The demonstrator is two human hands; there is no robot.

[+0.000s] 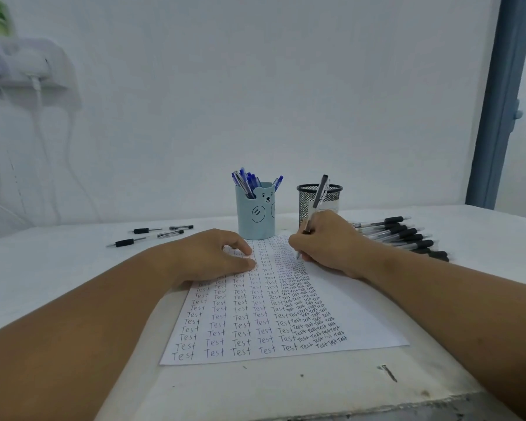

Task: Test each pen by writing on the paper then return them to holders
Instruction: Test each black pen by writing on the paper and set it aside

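Note:
A white paper point(359, 311) covered in rows of the word "Test" lies in front of me. My right hand point(328, 241) grips a black pen point(318, 197) with its tip down on the upper right part of the sheet. My left hand point(207, 253) rests on the paper's upper left, fingers loosely bent and holding nothing. Behind the paper stand a light blue bear holder point(255, 220) with several blue pens point(246, 182) and a black mesh holder point(331, 197).
A row of several black pens point(398, 235) lies to the right of my right hand. Two black pens point(146, 237) lie loose at the left. A white wall rises close behind the holders. A dark nail-like mark point(387, 372) sits near the table's front edge.

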